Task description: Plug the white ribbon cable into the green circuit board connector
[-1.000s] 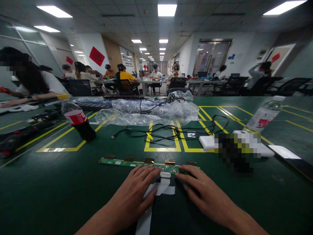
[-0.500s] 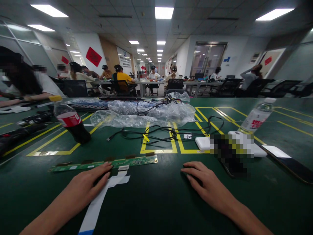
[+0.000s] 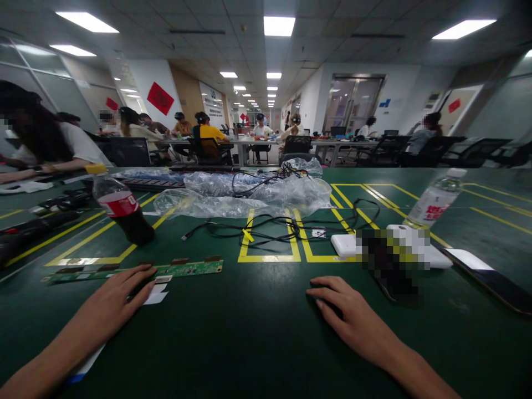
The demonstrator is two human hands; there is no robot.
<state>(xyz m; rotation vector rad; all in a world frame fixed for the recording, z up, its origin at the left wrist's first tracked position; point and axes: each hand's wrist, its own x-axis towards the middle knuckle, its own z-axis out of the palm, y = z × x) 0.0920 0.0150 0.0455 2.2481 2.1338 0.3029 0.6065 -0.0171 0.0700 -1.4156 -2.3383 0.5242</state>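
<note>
My left hand lies palm down with its fingers stretched out and thumb apart, fingertips touching a long, narrow green circuit board. A white flat ribbon cable joins the board's near edge and runs under my hand; its blue-tipped end shows beside my forearm. My right hand rests on the green table with fingers spread a little and nothing in them. To its right lies a dark phone-like object, partly blurred by pixelation.
A cola bottle leans in view at left, a clear labelled bottle at right. Black cables and clear plastic wrap lie ahead. At right are a white device and a dark phone. A co-worker sits at left.
My left hand has slid the circuit board and its ribbon cable to the left across the table. My right hand has stayed in place.
</note>
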